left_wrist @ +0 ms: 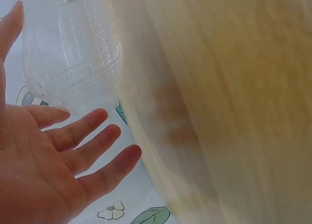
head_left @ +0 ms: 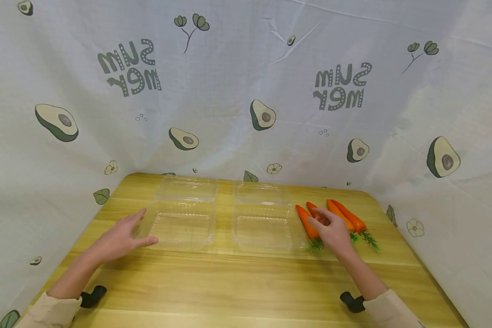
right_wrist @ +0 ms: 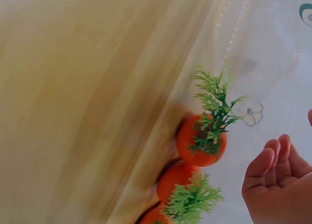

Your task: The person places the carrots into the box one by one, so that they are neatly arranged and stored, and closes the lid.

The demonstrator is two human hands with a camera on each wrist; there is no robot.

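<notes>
Two clear plastic hinged boxes lie on the wooden table with their lids folded back, a left box and a right box. My left hand hovers at the left box's left side, fingers spread, its palm bare in the left wrist view. To the right of the boxes lie several orange carrots with green tops, among them a leftmost carrot and a rightmost carrot. Above the left carrots hangs my right hand, fingers loosely bent. In the right wrist view it stays apart from the nearest carrot.
A white curtain printed with avocados and mirrored lettering stands behind and beside the table. Black fittings show near the left wrist and, likewise, a black piece near the right wrist.
</notes>
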